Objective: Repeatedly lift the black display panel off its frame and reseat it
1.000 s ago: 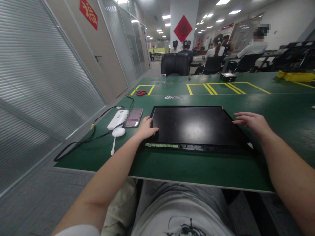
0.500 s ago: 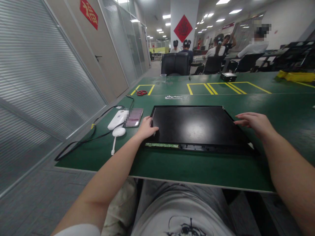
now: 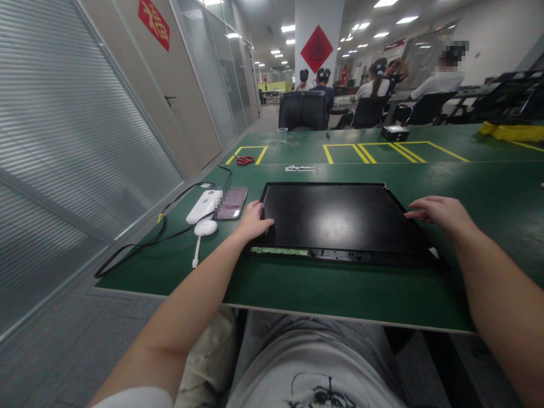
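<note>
A black flat display panel (image 3: 331,215) lies face up on the green table, with a strip of green circuit board (image 3: 280,251) exposed along its near edge. My left hand (image 3: 254,224) holds the panel's left edge, its thumb lying over the screen surface and its fingers at the side. At the right edge is my right hand (image 3: 442,215), fingers stretched towards the frame. Its fingertips are at or very near the edge; contact is hard to make out. A small white patch shows at the panel's near right corner.
Left of the panel lie a phone (image 3: 232,203), a white device (image 3: 203,207), a round white adapter (image 3: 205,228) and a black cable (image 3: 140,245). Beyond are red-handled scissors (image 3: 245,161), small white pieces (image 3: 300,168), a clear cup (image 3: 282,135) and a black box (image 3: 395,134). People sit farther back.
My right hand has shifted very slightly along the panel's right edge, towards me. My left hand and the panel have stayed in place.
</note>
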### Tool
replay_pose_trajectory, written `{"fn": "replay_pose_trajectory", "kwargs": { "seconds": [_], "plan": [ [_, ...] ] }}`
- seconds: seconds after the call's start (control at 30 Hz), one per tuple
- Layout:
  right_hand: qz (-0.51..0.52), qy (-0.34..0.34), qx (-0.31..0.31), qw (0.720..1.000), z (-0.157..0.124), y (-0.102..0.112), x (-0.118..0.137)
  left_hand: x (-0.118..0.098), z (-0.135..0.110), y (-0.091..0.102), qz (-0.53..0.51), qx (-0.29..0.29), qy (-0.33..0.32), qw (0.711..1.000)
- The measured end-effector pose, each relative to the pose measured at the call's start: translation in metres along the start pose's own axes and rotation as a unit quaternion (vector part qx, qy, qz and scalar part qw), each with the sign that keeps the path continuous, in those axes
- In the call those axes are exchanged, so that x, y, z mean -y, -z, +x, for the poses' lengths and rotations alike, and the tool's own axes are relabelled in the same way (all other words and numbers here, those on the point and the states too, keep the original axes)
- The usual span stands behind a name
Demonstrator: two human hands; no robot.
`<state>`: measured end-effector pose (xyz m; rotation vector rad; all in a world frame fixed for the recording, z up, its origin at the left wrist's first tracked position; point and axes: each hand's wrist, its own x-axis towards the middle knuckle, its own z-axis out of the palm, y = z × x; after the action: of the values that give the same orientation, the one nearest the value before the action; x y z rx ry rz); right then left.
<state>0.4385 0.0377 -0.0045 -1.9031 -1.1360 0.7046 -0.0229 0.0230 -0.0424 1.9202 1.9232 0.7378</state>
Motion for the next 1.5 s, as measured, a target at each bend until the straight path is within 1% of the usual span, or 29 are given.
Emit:
{"fn": "replay_pose_trajectory", "kwargs": {
  "seconds": [0.07,0.17,0.23,0.37,0.5,0.57,0.67,0.77,0.9,1.0,1.1,1.2,1.37,1.43,1.5],
  "plan": [
    [-0.073,0.020,0.001,0.997,0.002,0.001,-0.001,-0.002,0.000,0.000,0.001,0.001,0.005,1.000],
    [-0.197,0.049,-0.016,0.979,0.003,0.002,0.000,-0.004,-0.001,0.002,0.011,0.011,0.013,1.000],
    [-0.237,0.058,-0.024,0.970,0.003,0.002,0.001,-0.005,-0.002,0.002,0.014,0.015,0.014,1.000],
    [-0.230,0.064,-0.040,0.970,0.003,0.003,-0.001,0.000,-0.001,0.001,0.005,0.005,-0.008,1.000],
    [-0.190,0.080,-0.089,0.974,0.005,0.007,-0.007,0.003,0.000,0.001,0.011,0.004,-0.026,1.000],
    [-0.181,0.083,-0.100,0.975,0.010,0.008,-0.012,0.002,-0.001,0.003,0.024,-0.001,-0.033,0.999],
    [-0.189,0.051,-0.065,0.979,0.020,0.006,-0.019,0.000,-0.003,0.009,0.054,-0.015,-0.035,0.998],
    [-0.208,0.029,-0.020,0.977,0.030,0.003,-0.027,-0.001,-0.004,0.016,0.098,-0.025,-0.014,0.995],
    [-0.223,0.045,0.004,0.974,0.037,0.001,-0.033,0.003,-0.004,0.024,0.161,-0.010,-0.013,0.987],
    [-0.239,0.042,0.020,0.970,0.036,0.000,-0.030,0.004,-0.004,0.027,0.174,-0.007,-0.018,0.985],
    [-0.259,0.049,0.021,0.964,0.032,-0.001,-0.025,0.002,-0.003,0.028,0.179,0.012,-0.021,0.983],
    [-0.271,0.063,0.011,0.961,0.029,-0.002,-0.023,-0.002,-0.004,0.027,0.174,0.013,-0.012,0.985],
    [-0.294,0.074,0.003,0.953,0.030,-0.004,-0.027,-0.007,-0.004,0.026,0.135,-0.013,0.028,0.990],
    [-0.306,0.073,0.000,0.949,0.031,-0.004,-0.028,-0.007,-0.004,0.027,0.096,-0.030,0.037,0.994],
    [-0.318,0.071,0.000,0.945,0.032,-0.003,-0.029,-0.008,-0.004,0.026,0.029,-0.052,0.048,0.997]
  ]
}}
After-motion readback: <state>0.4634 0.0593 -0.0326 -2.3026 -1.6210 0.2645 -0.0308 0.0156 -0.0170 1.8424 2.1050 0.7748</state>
